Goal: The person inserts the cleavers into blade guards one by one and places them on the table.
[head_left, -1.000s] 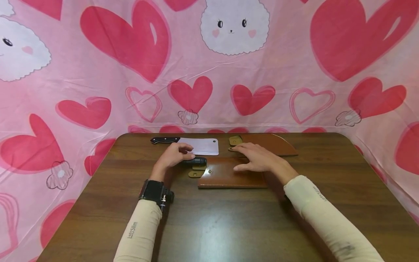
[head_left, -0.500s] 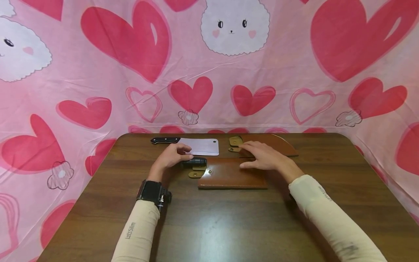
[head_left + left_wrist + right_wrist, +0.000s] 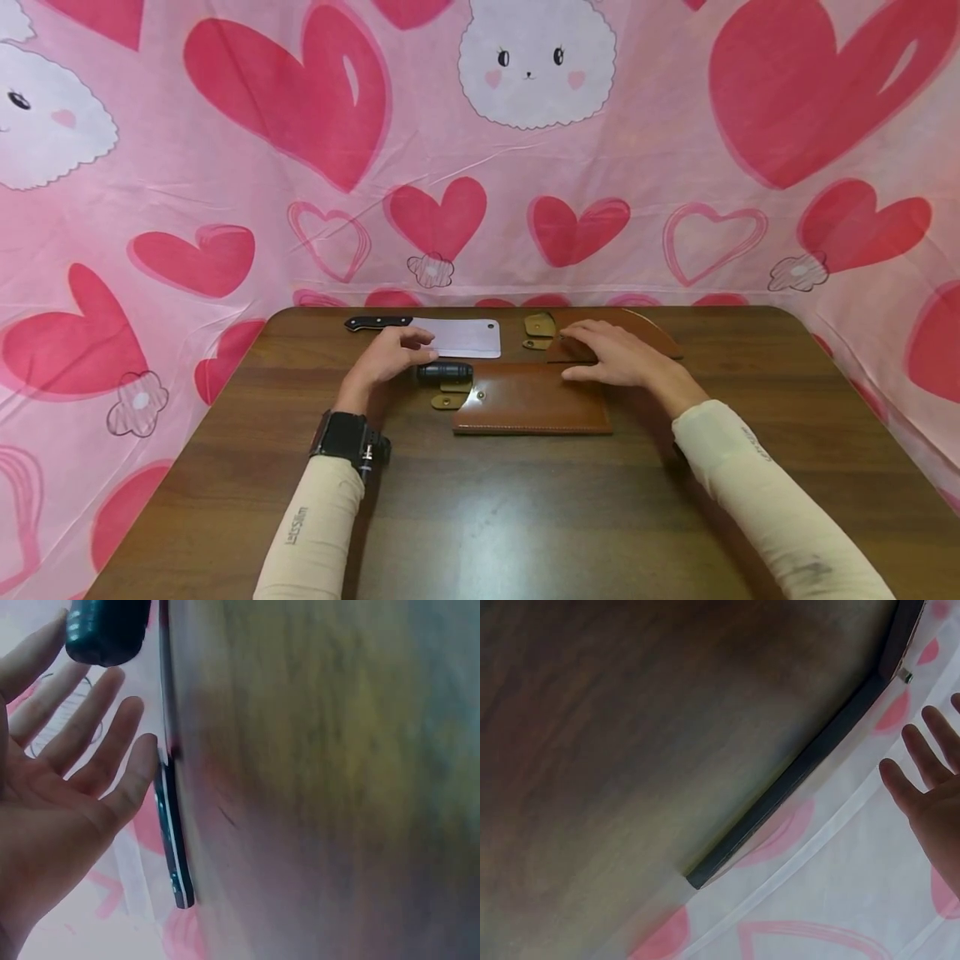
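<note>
In the head view a brown leather sheath (image 3: 532, 404) lies flat on the table, a black ribbed handle (image 3: 452, 372) lying at its left mouth beside the unfastened snap straps (image 3: 447, 402). My left hand (image 3: 386, 357) hovers by the handle's left end, fingers loosely bent and holding nothing. In the left wrist view its spread fingers stand apart from the handle's rounded end (image 3: 109, 637). My right hand (image 3: 618, 358) is over the sheath's upper right corner, fingers relaxed and nothing in them; the right wrist view shows that hand (image 3: 937, 787) with fingers spread.
A cleaver (image 3: 459, 340) with a black riveted handle lies behind the left hand. Behind the right hand, a second brown sheath (image 3: 651, 333) with a curved edge lies partly covered from view. The wooden table (image 3: 480, 517) ends at a pink heart-patterned cloth (image 3: 525, 158).
My right hand has drawn right across the sheath, uncovering more of it and the other sheath's strap. The left hand has shifted slightly left, away from the black handle.
</note>
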`<state>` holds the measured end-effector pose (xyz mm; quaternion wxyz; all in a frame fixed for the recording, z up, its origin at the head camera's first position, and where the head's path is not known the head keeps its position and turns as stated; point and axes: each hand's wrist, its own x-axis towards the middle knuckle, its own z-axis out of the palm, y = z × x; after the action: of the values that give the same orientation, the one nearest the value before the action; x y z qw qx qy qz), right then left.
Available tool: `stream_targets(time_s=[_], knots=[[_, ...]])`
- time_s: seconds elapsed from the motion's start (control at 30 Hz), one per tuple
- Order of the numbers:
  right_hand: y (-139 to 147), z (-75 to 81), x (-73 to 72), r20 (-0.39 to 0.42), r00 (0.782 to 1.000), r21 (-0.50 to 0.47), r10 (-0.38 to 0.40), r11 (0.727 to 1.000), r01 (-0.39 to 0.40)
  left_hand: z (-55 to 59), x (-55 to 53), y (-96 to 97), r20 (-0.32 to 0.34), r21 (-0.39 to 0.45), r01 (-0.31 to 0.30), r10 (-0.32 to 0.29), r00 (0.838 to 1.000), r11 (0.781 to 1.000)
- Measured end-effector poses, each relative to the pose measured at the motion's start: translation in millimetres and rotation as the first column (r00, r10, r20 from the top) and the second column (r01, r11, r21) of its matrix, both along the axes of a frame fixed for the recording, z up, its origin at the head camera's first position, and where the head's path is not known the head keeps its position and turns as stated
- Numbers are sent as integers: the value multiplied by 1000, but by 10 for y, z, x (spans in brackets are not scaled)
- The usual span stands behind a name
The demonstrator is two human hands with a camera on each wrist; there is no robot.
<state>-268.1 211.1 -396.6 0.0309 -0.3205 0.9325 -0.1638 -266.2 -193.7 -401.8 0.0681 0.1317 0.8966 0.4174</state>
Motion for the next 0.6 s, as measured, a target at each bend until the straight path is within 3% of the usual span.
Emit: stream_targets(time_s=[0.37,0.6], knots=[[110,-6,-53,-1,1000,-8,-26,1000,26,-80,-98,-88,-15,29,-38,39,999,999],[204,-55,-154,-24,999,5,-23,1000,23,-112,-184,-141,-95,5,-68,68,993,998]])
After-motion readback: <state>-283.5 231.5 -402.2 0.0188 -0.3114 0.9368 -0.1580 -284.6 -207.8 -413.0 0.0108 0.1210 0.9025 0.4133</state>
